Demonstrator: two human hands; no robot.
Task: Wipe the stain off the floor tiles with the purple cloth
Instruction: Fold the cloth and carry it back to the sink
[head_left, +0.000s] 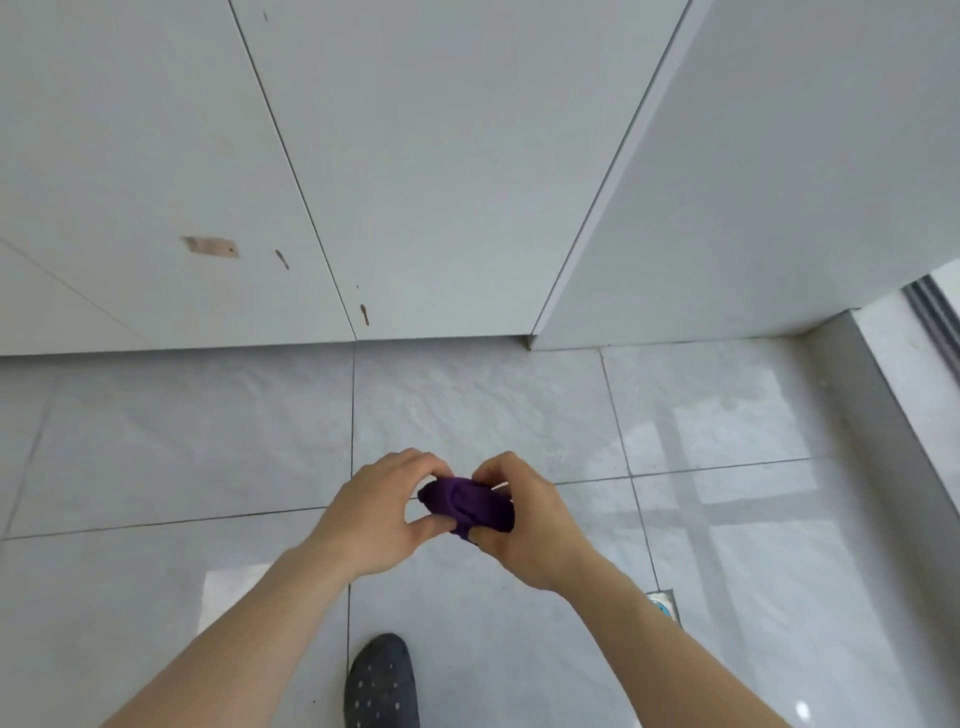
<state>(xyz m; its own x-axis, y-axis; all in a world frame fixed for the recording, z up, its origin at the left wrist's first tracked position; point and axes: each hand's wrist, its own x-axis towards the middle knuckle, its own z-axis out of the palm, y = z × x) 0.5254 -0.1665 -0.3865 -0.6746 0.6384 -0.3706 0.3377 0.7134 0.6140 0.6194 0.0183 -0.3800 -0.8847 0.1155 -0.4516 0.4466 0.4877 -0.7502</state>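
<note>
Purple cloth (467, 504) bunched between left hand (379, 514) and right hand (524, 525) grips.

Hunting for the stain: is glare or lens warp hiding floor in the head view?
Head view: window glare washes out the right-hand floor tiles; wide-angle warp bends the wall base; both hands, left hand and right hand, bunch the purple cloth; no stain discernible.

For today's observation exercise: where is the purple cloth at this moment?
In the head view, the purple cloth is bunched low-centre between the left hand and right hand, held above the floor tiles.
</note>
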